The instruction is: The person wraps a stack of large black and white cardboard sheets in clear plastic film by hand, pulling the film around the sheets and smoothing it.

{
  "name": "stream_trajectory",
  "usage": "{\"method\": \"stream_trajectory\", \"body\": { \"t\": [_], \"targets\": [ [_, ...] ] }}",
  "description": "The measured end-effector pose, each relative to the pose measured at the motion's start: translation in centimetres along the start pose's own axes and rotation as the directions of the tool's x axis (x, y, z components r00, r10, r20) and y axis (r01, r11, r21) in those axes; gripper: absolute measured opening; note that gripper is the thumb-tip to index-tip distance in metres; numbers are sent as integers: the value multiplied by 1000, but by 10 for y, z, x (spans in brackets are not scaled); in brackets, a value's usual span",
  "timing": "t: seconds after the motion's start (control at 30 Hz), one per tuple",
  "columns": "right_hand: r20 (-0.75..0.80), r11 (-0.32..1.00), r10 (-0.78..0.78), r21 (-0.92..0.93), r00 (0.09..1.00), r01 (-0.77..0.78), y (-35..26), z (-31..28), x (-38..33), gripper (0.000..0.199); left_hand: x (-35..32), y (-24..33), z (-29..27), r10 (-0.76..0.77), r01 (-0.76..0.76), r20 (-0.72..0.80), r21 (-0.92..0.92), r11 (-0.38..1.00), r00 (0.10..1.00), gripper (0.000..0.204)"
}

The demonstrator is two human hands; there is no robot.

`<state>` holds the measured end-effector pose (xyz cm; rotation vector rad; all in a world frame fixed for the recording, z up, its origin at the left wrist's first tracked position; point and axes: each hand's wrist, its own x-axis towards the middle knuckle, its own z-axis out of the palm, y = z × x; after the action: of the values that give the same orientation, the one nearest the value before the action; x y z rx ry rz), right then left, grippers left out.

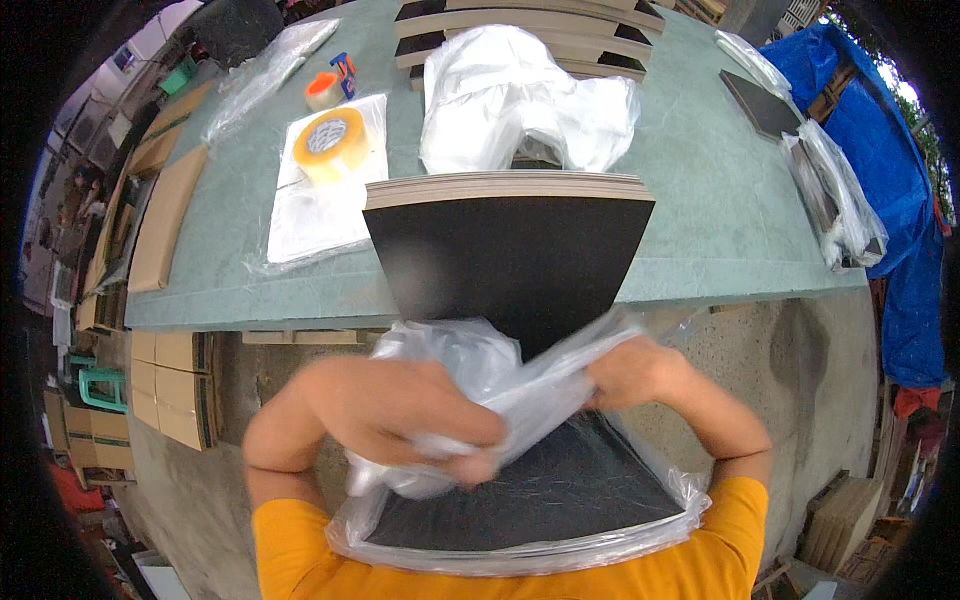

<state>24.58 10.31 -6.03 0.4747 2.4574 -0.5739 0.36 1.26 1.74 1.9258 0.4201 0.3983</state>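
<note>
Clear plastic bag film (540, 405) is bunched between my two hands, in front of my body. My left hand (390, 405), a little smeared by motion, is closed on a crumpled part of it. Closed as well, my right hand (635, 370) grips the film at the other side. Below them, close to my chest, lies a black flat panel (520, 490) wrapped in clear plastic. Just beyond my hands, a bare stack of black panels (510, 250) with pale edges stands tilted at the table edge. My hands and the film cover its lower part.
On the green table (700, 200) lie a white plastic bundle (525, 95), more stacked panels (530, 18), a yellow tape roll (332, 143) on a white packet (290, 220), and a tape dispenser (343, 75). Wrapped panels (835, 195) sit at right. Cardboard boxes (170, 390) stand at left.
</note>
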Motion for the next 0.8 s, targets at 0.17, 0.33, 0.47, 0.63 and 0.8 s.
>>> {"method": "stream_trajectory", "body": {
  "t": [0.17,0.33,0.47,0.63,0.8],
  "targets": [
    [-154,749,26,-651,988,-121,-2,18,-12,23,-21,-79,64,-535,663,-453,682,308,714,14],
    [-347,750,53,-606,936,-267,4,35,6,33,-19,-80,74,-641,605,-345,759,240,686,6],
    [-686,931,-202,-357,699,-81,45,42,6,39,3,-37,88,24,-77,74,964,256,997,16],
    [-619,793,-188,-554,762,-254,30,41,8,27,-9,-58,51,-498,424,-137,738,526,856,13],
    [-260,948,49,-291,964,-126,16,3,-18,12,-45,-71,51,-313,600,-531,778,188,787,23]
  ]
}}
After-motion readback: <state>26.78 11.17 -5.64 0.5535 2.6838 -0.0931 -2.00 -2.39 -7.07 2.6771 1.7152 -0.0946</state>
